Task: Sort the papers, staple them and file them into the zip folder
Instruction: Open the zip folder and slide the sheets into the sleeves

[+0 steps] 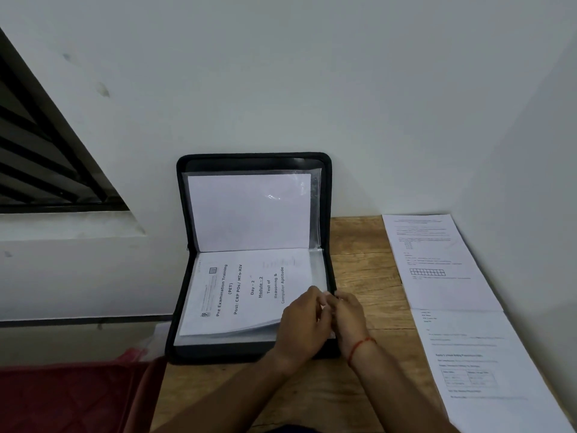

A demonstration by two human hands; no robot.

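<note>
The white printed paper set (243,292), headed "Pre Examination Training (PET), Post: CRP POs/ MTs-XIV, Day - 2, Module - 2, Test of Reasoning & Computer Aptitude", lies just left of both hands in the lower half of the open black fabric zip folder (254,157). There the left hand (304,320) and right hand (348,314) meet, fingers curled, apparently pinching the right edge of its clear plastic sleeve (318,267). Beyond the hands a blank white sheet (249,210) is already sleeved, so filing looks partly done. White printed loose sheets (437,260), text too small to read, wait right of the right hand on the brown wooden counter (359,245).
</note>
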